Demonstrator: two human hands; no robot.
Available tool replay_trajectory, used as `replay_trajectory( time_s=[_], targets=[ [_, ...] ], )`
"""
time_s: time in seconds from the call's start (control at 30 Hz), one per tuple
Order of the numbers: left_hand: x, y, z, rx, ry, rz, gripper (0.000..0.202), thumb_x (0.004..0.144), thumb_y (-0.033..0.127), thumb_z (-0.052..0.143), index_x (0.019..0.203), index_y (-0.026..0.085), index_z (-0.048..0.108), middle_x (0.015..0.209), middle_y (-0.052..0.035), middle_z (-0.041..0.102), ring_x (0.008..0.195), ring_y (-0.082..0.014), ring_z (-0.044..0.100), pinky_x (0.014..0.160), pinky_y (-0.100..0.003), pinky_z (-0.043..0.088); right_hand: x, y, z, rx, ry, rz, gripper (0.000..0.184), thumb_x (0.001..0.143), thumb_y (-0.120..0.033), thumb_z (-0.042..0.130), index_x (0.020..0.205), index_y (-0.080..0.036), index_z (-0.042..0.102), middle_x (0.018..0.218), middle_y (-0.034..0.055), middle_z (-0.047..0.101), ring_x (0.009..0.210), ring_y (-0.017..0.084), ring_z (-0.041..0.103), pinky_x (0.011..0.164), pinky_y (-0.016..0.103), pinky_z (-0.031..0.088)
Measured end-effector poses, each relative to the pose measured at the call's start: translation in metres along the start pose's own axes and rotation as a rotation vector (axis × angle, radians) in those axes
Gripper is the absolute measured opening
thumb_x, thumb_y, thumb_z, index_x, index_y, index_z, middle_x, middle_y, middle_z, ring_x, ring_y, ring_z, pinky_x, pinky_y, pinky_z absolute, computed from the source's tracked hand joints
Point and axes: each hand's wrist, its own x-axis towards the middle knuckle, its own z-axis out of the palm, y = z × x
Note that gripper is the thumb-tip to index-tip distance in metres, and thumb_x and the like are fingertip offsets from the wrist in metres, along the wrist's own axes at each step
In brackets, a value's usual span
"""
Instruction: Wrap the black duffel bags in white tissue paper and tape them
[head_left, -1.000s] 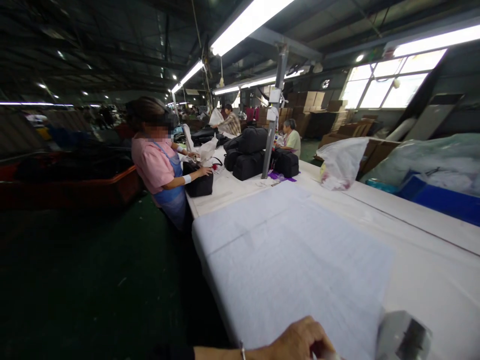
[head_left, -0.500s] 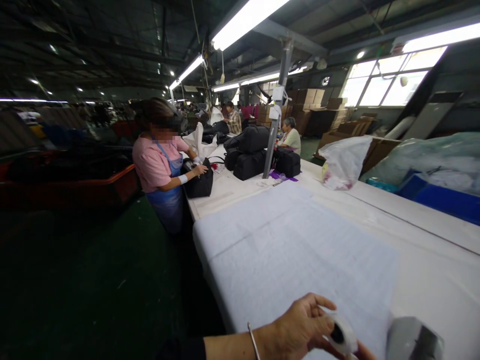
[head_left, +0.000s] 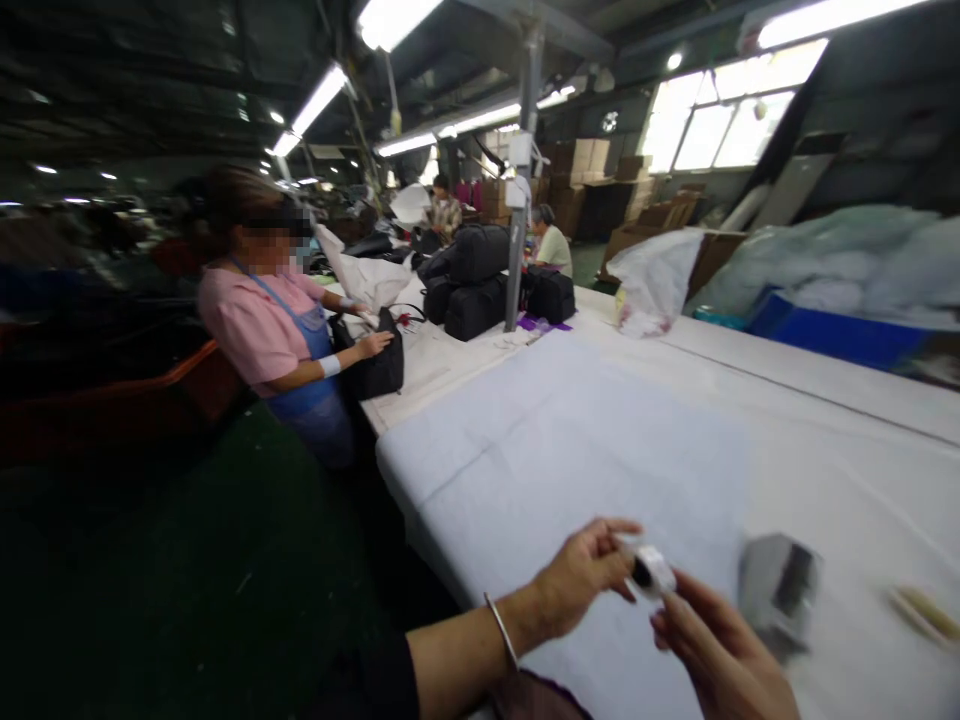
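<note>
Low in the head view, my left hand [head_left: 579, 578] grips a small white roll with a dark core [head_left: 655, 572], thumb and fingers closed on its left side. My right hand [head_left: 724, 640] meets the roll at its lower right edge, its fingers pinched together there. Whether the roll is tape or labels cannot be made out. Both hands are above a pale bluish-white sheet [head_left: 540, 450] spread over the table. Just right of my right hand lies a grey, plastic-looking packet [head_left: 780, 590] with a dark strip, blurred.
Across the table's left edge, a co-worker in pink [head_left: 251, 320] handles a black bag [head_left: 375, 360]. More black bags [head_left: 476, 300] are stacked by a metal post [head_left: 517, 220]. A clear plastic bag [head_left: 652, 285] stands farther right, and a yellowish item [head_left: 926, 612] lies at the right.
My view has shifted, so the scene sits farther left. My right hand, mostly out of frame before, now shows at the roll. Both hands and the roll appear higher in view.
</note>
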Motion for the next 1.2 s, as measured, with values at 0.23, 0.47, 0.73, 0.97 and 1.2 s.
replay_trajectory(
  time_s=[0.23, 0.47, 0.73, 0.97, 1.2],
  targets=[
    [0.002, 0.023, 0.008, -0.117, -0.116, -0.060, 0.054, 0.083, 0.047, 0.075, 0.128, 0.019, 0.064, 0.107, -0.0075, 0.067, 0.084, -0.0156, 0.064, 0.080, -0.032, 0.052, -0.002, -0.031, 0.024, 0.167, -0.022, -0.078, 0.040, 0.061, -0.041, 0.091, 0.093, -0.021, 0.076, 0.089, 0.0040, 0.073, 0.070, 0.015, 0.065, 0.063, 0.028, 0.056],
    [0.000, 0.016, 0.010, -0.097, -0.120, -0.132, 0.054, 0.083, 0.042, 0.077, 0.129, 0.016, 0.062, 0.110, -0.0078, 0.067, 0.086, -0.0141, 0.064, 0.083, -0.029, 0.051, -0.014, -0.026, 0.023, 0.263, 0.033, -0.031, 0.040, 0.060, -0.038, 0.093, 0.091, -0.019, 0.076, 0.083, 0.0027, 0.074, 0.069, 0.013, 0.066, 0.068, 0.027, 0.058],
    [0.002, 0.013, 0.013, 0.060, -0.227, -0.082, 0.056, 0.088, 0.044, 0.071, 0.138, 0.023, 0.056, 0.118, -0.0080, 0.066, 0.097, -0.0161, 0.062, 0.088, -0.030, 0.050, -0.021, -0.031, 0.018, 0.361, 0.073, 0.004, 0.035, 0.058, -0.034, 0.094, 0.082, -0.018, 0.075, 0.075, 0.0015, 0.072, 0.066, 0.013, 0.065, 0.067, 0.028, 0.058],
    [0.003, 0.014, 0.008, 0.245, -0.327, -0.008, 0.055, 0.093, 0.044, 0.064, 0.143, 0.023, 0.053, 0.111, -0.0063, 0.067, 0.098, -0.0172, 0.062, 0.096, -0.036, 0.050, -0.029, -0.028, 0.017, 0.385, 0.090, -0.015, 0.033, 0.058, -0.034, 0.094, 0.080, -0.018, 0.075, 0.079, 0.0021, 0.073, 0.069, 0.012, 0.064, 0.071, 0.029, 0.057],
    [0.003, 0.016, 0.008, 0.257, -0.350, 0.006, 0.054, 0.093, 0.044, 0.064, 0.141, 0.022, 0.054, 0.108, -0.0060, 0.066, 0.095, -0.0163, 0.061, 0.094, -0.034, 0.050, -0.032, -0.025, 0.020, 0.402, 0.132, -0.043, 0.033, 0.057, -0.034, 0.094, 0.078, -0.018, 0.074, 0.075, 0.0017, 0.072, 0.067, 0.013, 0.064, 0.070, 0.031, 0.056]
  ],
)
